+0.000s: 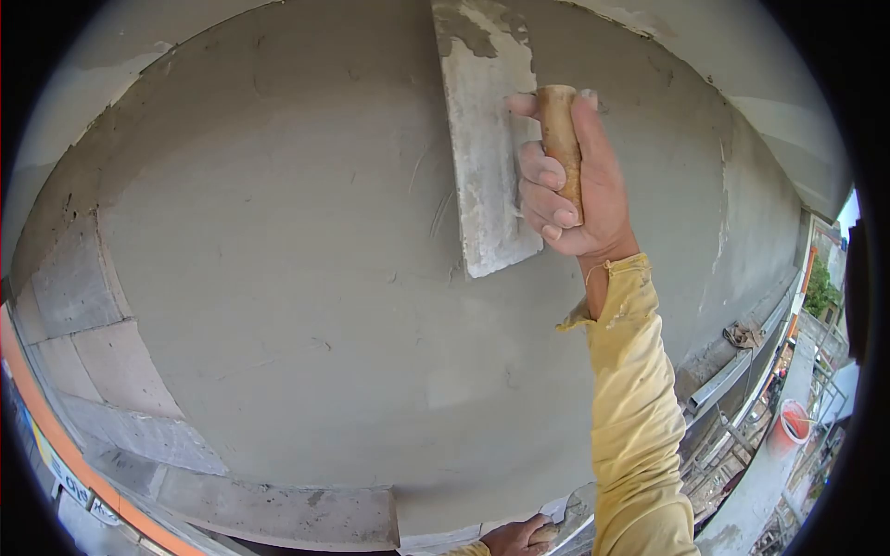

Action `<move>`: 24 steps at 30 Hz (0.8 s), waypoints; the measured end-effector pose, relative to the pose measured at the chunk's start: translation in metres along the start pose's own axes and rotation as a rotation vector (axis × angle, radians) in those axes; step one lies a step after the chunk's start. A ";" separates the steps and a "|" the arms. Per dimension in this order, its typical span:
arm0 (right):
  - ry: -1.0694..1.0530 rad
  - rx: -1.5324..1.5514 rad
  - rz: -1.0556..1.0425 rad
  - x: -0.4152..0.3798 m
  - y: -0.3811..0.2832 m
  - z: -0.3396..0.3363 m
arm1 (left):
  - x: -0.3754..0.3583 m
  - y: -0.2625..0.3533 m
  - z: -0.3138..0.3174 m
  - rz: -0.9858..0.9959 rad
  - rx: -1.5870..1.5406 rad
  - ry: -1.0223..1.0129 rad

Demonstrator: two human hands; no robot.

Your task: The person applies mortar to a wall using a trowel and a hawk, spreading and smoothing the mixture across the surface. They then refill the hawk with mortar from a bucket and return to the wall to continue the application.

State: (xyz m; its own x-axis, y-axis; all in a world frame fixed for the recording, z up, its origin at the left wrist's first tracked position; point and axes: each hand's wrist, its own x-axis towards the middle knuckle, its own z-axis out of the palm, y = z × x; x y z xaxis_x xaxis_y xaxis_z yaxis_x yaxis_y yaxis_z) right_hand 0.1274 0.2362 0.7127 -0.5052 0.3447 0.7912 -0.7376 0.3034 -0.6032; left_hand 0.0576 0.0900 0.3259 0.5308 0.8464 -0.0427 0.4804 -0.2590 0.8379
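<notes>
My right hand is wrapped round the wooden handle of a plastering trowel. The trowel's long metal blade lies against or just off the wet grey plaster, upright and slightly tilted; dabs of mortar cling to its upper end. At the bottom edge of the view, my left hand has its fingers closed on a flat mortar board with some grey mortar on it. Most of that board and the fingers' undersides are hidden by the right sleeve and the frame edge.
Bare grey blocks border the plaster at the lower left. An orange rail runs beyond them. To the right are a metal channel, scaffold planks and a red-orange bucket. A pale ceiling edge curves above.
</notes>
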 end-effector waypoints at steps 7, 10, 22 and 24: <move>-0.283 -0.142 0.254 0.040 0.064 0.105 | 0.012 -0.032 0.016 0.098 0.034 0.098; -0.362 -0.060 0.304 0.038 0.091 0.133 | 0.018 -0.050 0.021 0.066 0.139 0.110; 0.139 -0.243 -0.041 0.006 0.087 0.106 | 0.002 -0.027 -0.001 -0.013 0.013 0.010; 0.130 -0.238 -0.048 0.011 0.089 0.109 | 0.007 -0.038 0.007 0.138 0.032 0.134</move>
State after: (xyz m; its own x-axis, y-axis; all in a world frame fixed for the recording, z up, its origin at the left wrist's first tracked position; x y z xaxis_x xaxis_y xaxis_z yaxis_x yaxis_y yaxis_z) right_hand 0.0072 0.1702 0.6791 -0.3987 0.4312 0.8094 -0.6255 0.5175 -0.5839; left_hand 0.0481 0.1029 0.2894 0.4967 0.8556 0.1458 0.4330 -0.3898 0.8127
